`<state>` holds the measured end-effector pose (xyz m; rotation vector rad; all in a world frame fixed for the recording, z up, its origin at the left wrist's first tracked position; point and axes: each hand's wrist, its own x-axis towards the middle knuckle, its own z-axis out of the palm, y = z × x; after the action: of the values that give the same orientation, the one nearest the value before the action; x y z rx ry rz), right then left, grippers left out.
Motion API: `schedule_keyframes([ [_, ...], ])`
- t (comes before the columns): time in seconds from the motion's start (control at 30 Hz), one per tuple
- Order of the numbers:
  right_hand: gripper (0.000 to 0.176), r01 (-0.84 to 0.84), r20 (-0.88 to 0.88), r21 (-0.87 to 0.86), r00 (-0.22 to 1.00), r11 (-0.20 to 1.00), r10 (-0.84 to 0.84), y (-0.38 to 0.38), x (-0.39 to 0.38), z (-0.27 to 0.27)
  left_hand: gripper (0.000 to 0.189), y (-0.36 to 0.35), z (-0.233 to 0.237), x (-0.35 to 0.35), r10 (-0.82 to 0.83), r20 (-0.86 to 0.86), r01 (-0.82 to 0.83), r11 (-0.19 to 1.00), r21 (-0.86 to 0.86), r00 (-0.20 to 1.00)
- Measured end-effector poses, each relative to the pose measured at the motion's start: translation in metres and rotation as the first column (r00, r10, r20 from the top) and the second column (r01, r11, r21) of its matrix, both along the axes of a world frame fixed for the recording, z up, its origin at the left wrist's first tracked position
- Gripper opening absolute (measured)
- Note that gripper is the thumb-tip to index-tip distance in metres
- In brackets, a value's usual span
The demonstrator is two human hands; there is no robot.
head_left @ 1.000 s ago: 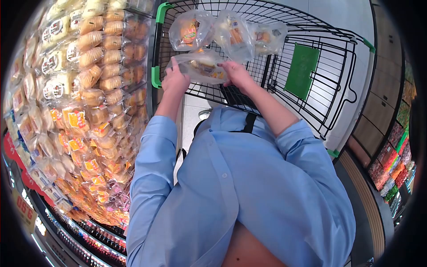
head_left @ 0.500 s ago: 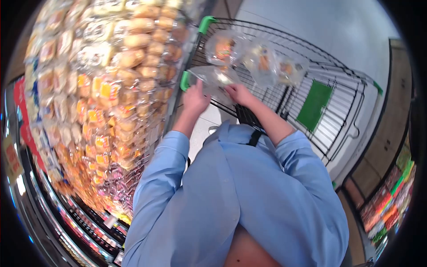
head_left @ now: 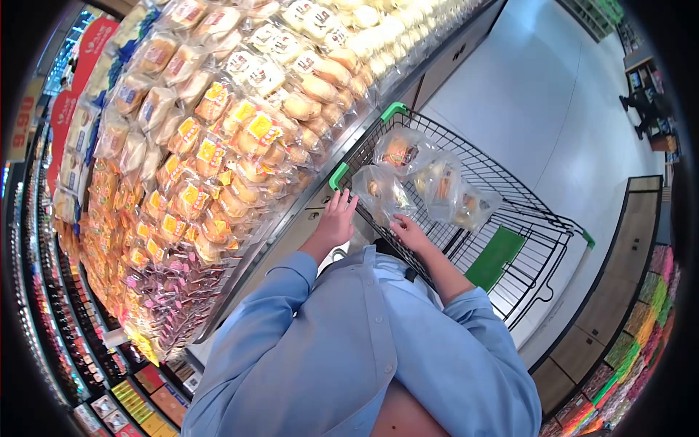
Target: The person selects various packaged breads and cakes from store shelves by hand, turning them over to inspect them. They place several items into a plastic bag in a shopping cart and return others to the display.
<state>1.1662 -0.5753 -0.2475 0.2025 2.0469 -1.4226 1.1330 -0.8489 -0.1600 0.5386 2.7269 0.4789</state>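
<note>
My left hand (head_left: 338, 221) is open, its fingers stretched out just below the green corner piece (head_left: 338, 175) of the shopping cart (head_left: 473, 146). A clear plastic bag (head_left: 384, 194) with something pale and brown inside lies at the near side of the basket. At this bag's lower edge, the curled fingers of my right hand (head_left: 409, 234) pinch the plastic. Beyond it in the cart are more clear bags: one with orange-brown contents (head_left: 400, 151), a pale one (head_left: 440, 186) in the middle, and another (head_left: 475, 209) toward the right.
On my left rises a sloping display of wrapped breads and buns (head_left: 240, 138), edged by a metal rail (head_left: 291, 218). A green panel (head_left: 496, 258) sits on the cart's right part. Wooden cabinets (head_left: 604, 298) and colourful packets (head_left: 633, 335) line the right.
My left hand has come off the bag, and its fingers have straightened. My right hand stays at the bag's lower edge. The view has shifted, showing more of the bread display and floor.
</note>
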Motion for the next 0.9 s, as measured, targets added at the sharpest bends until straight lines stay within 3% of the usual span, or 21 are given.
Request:
schedule_keyframes([
  [0.1, 0.066, 0.045, 0.019, 0.007, 0.999, 0.999, -0.045, 0.002, -0.003, -0.004, 0.081, -0.008, 0.001, 0.003, -0.010, -0.002, 0.010, 0.999, 0.031, 1.000],
  [0.23, 0.071, 0.078, -0.071, 0.145, 0.995, 0.986, -0.068, 0.007, -0.008, -0.008, 0.079, -0.018, 0.013, 0.005, -0.034, 0.112, 0.034, 0.999, 0.001, 0.993],
  [0.3, 0.076, 0.027, -0.099, 0.419, 0.995, 0.907, 0.016, 0.005, -0.009, 0.001, 0.079, -0.025, 0.018, 0.011, -0.023, 0.154, 0.015, 0.999, 0.049, 0.988],
  [0.37, 0.078, 0.025, -0.072, 0.436, 0.997, 0.900, 0.007, 0.000, -0.018, 0.012, 0.077, -0.032, 0.022, 0.019, 0.022, 0.159, -0.034, 0.997, 0.074, 0.987],
  [0.43, 0.077, -0.052, -0.076, 0.607, 0.989, 0.793, 0.124, -0.009, -0.025, 0.013, 0.076, -0.041, 0.023, 0.028, 0.063, 0.202, -0.095, 0.984, 0.152, 0.977],
  [0.53, 0.074, -0.095, -0.074, 0.645, 0.980, 0.758, 0.186, -0.023, -0.031, 0.027, 0.075, -0.059, 0.036, 0.047, 0.154, 0.316, -0.205, 0.969, 0.135, 0.936],
  [0.6, 0.068, -0.126, -0.084, 0.676, 0.965, 0.726, 0.246, -0.034, -0.034, 0.044, 0.074, -0.079, 0.018, 0.065, 0.202, 0.307, -0.260, 0.951, 0.164, 0.930],
  [0.7, 0.074, -0.092, -0.052, 0.706, 0.982, 0.702, 0.181, -0.035, -0.040, 0.020, 0.073, -0.110, -0.001, 0.101, 0.299, 0.335, -0.364, 0.919, 0.150, 0.894],
  [0.73, 0.063, -0.053, -0.079, 0.709, 0.985, 0.703, 0.154, -0.031, -0.041, 0.012, 0.072, -0.120, -0.006, 0.114, 0.346, 0.369, -0.408, 0.907, 0.105, 0.863],
  [0.77, 0.063, -0.068, -0.063, 0.708, 0.985, 0.703, 0.159, -0.024, -0.046, 0.003, 0.072, -0.129, -0.011, 0.129, 0.351, 0.382, -0.415, 0.905, 0.098, 0.855],
  [0.83, 0.049, -0.343, 0.125, 0.706, 0.921, 0.619, 0.369, 0.001, -0.058, -0.042, 0.070, -0.146, -0.025, 0.160, 0.442, 0.403, -0.475, 0.880, -0.021, 0.801],
  [0.9, 0.040, -0.354, 0.197, 0.680, 0.932, 0.642, 0.306, 0.019, -0.058, -0.086, 0.072, -0.163, -0.032, 0.189, 0.485, 0.467, -0.531, 0.847, -0.040, 0.739],
])
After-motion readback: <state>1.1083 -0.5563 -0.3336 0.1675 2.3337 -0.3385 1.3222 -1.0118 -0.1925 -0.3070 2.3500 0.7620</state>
